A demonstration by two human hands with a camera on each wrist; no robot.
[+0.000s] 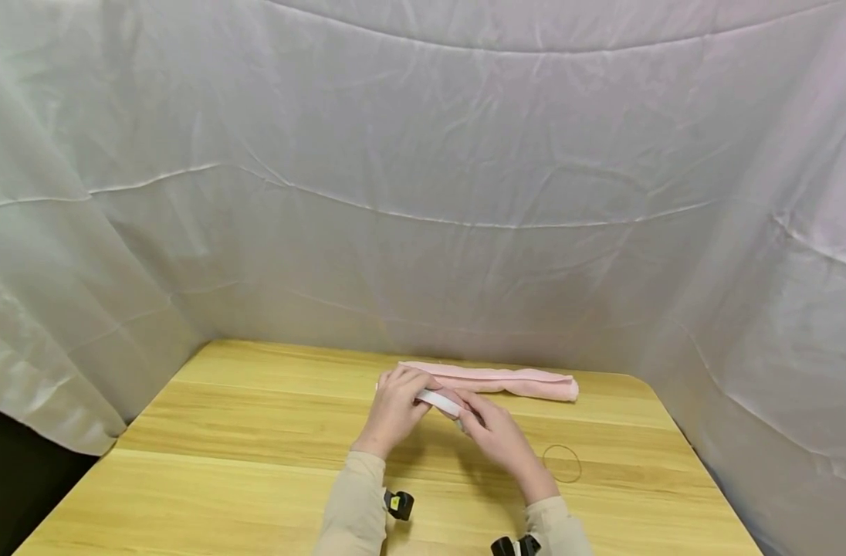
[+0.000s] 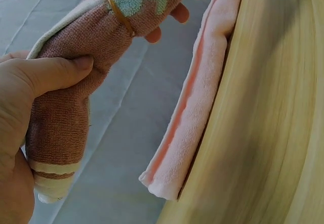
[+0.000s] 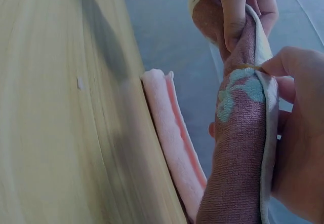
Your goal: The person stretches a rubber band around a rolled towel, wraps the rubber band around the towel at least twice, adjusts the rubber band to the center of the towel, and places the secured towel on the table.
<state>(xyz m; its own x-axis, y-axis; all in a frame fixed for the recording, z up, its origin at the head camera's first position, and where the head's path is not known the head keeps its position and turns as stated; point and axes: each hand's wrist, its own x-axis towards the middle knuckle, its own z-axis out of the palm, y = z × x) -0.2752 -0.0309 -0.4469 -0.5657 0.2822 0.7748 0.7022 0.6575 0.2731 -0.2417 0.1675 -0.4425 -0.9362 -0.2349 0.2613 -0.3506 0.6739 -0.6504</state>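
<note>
1. Two beige sleeves (image 1: 353, 502) of soft cloth come from the near side, spread apart, with small black devices (image 1: 399, 504) at the wrists.
2. On the right, one thin loose band (image 1: 580, 468) makes a ring on the smooth wooden table (image 1: 256, 421).
3. The left hand (image 1: 395, 405) is clasped around the banded, pale-striped end of a brown towel roll (image 2: 58, 117), held above the table.
4. The right hand (image 1: 495, 432) has its fingers around the mint-patterned part; a fingertip touches the orange band (image 2: 120, 15), which pinches the looped fabric. A pale hem runs along the roll.
5. Farther, a fluffy pink roll (image 1: 520, 382) lies near the far table edge, its long fold slightly gaping.
6. Wide wood surface extends left of the hands.
7. Behind hangs a wrinkled grey curtain (image 1: 423, 154).
</note>
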